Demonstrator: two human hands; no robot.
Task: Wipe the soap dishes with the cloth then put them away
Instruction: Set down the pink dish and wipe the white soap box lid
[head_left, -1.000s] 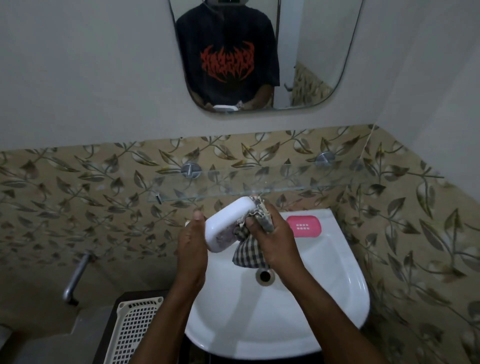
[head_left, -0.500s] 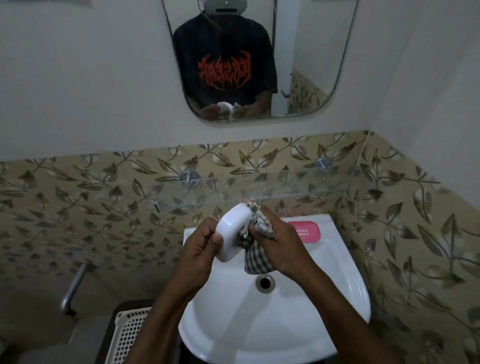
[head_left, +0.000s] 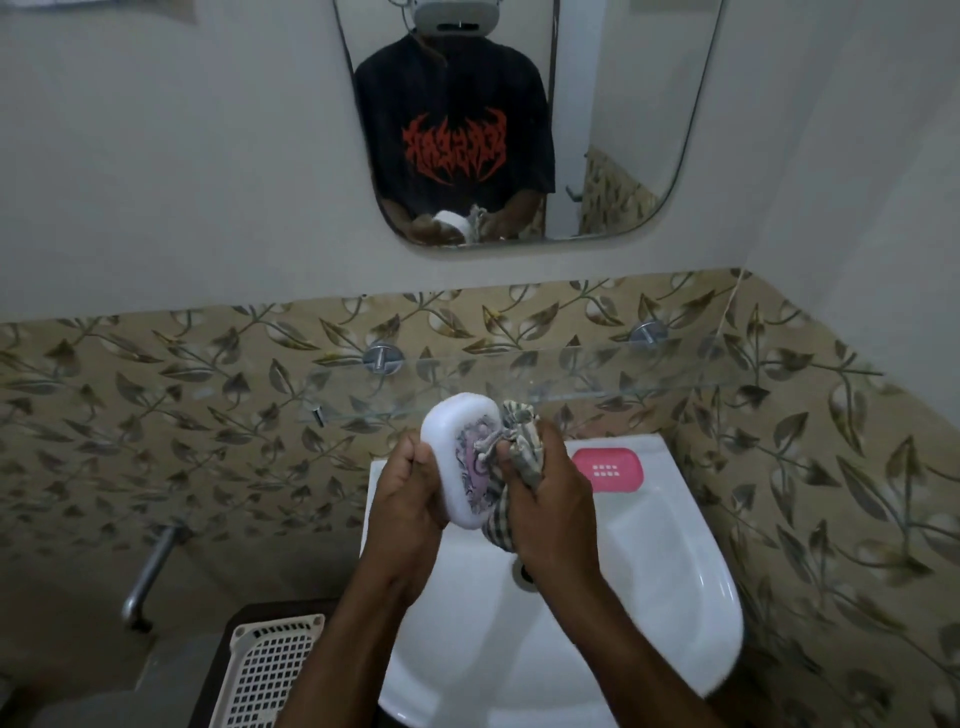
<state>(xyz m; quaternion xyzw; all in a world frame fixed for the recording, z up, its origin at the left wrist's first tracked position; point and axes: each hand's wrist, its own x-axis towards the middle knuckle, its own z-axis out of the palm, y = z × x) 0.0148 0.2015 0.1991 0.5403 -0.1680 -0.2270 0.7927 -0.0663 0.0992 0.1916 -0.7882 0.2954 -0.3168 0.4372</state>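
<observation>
Left hand (head_left: 410, 499) grips the white soap dish (head_left: 462, 462), long axis upright at frame centre, against the cloth (head_left: 511, 457) bunched in the right hand (head_left: 550, 499).

A soap dish (head_left: 608, 470) lies on the sink's (head_left: 691, 582) back rim, below a shelf (head_left: 597, 384).

Two soap dishes, one white (head_left: 451, 439) and one pink (head_left: 608, 469); one cloth (head_left: 511, 457); one sink (head_left: 649, 597); one basket (head_left: 270, 670); one mirror (head_left: 623, 130).
</observation>
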